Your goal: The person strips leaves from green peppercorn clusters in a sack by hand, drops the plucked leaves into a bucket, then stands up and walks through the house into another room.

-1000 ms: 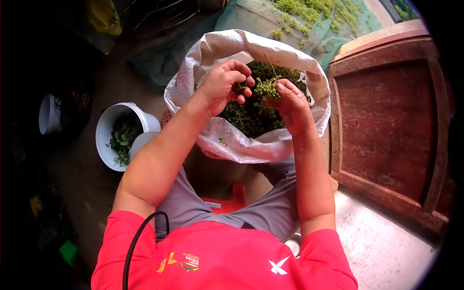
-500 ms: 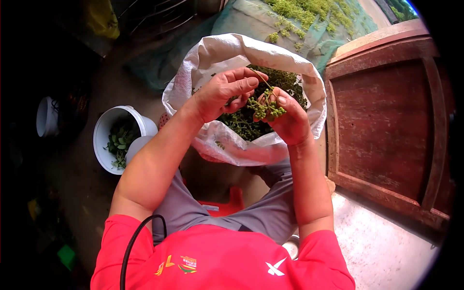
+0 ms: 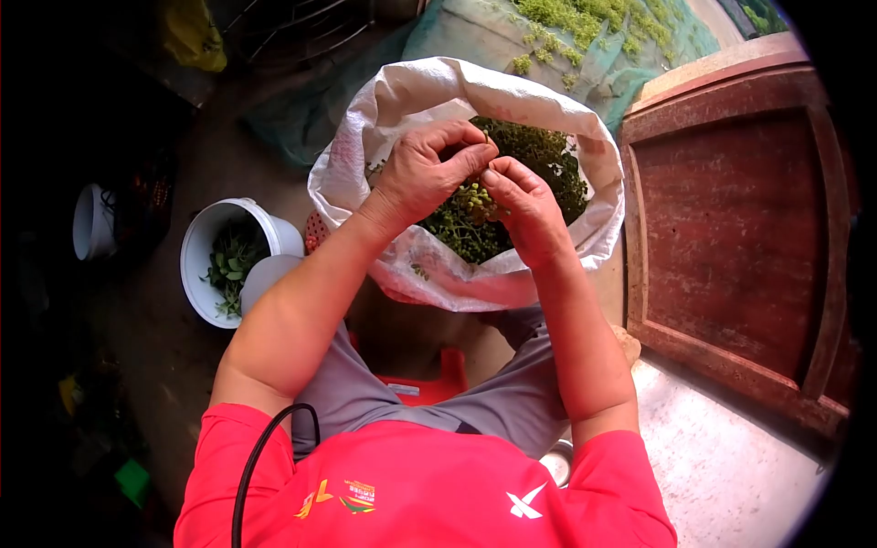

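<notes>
Over the mouth of a white woven sack (image 3: 539, 96), both hands are close together. My left hand (image 3: 429, 164) is closed, thumb and forefinger pinching the thin stem of a green berry cluster (image 3: 477, 201). My right hand (image 3: 528, 210) is closed too, its thumb and forefinger pinched near the same stem, just above the berries. The cluster hangs below the fingertips, partly hidden by the right hand. Inside the sack lies a heap of similar dark green berry clusters (image 3: 530, 151).
A white bucket (image 3: 196, 292) with green leaves stands to the left. A red-brown wooden door (image 3: 731, 237) is at the right. Behind the sack, green netting (image 3: 493, 55) bears more light green clusters (image 3: 585, 23). A red stool (image 3: 448, 374) shows between my legs.
My hands have come together: the left fingertips now meet the right ones at the stem. The right hand has turned from cupping the cluster to pinching above it.
</notes>
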Available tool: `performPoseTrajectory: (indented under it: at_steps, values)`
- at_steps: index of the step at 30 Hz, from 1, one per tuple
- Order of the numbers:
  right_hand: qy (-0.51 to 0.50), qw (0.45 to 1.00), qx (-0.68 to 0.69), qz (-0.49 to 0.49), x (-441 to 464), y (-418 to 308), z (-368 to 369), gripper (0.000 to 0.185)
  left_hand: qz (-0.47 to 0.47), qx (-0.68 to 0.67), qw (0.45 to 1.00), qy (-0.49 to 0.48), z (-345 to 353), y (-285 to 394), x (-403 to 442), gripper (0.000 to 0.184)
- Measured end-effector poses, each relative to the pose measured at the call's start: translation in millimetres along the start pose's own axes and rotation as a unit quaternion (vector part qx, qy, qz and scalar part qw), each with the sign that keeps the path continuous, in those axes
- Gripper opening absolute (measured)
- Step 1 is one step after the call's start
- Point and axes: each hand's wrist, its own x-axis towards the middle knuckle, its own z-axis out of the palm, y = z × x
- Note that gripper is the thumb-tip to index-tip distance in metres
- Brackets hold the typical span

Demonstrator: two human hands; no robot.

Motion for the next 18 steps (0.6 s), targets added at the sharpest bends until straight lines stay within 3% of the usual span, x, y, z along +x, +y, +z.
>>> performPoseTrajectory:
  at_steps: [3, 8, 12, 14, 18]
  values:
    - [0.052, 0.991, -0.122, -0.032, -0.7, -1.8, 0.6, 0.015, 0.009, 0.058, 0.998, -0.003, 0.2, -2.0, -0.2, 0.014]
    - [0.034, 0.977, -0.203, -0.064, -2.5, -5.9, -1.1, 0.015, -0.18, -0.101, 0.978, -0.02, -6.7, 1.2, 1.0, 0.012]
    - [0.03, 0.985, -0.169, -0.034, -1.3, -3.8, 2.3, 0.015, -0.129, -0.093, 0.987, 0.0, -2.7, -3.6, 1.0, 0.013]
    - [0.032, 0.982, -0.18, -0.037, -0.2, -1.6, 2.1, 0.015, -0.052, 0.027, 0.998, 0.007, -2.3, -2.6, 1.5, 0.014]
    - [0.042, 0.97, -0.236, -0.047, -1.3, 0.1, 2.9, 0.016, -0.035, 0.067, 0.997, -0.005, -1.4, -4.0, 0.2, 0.016]
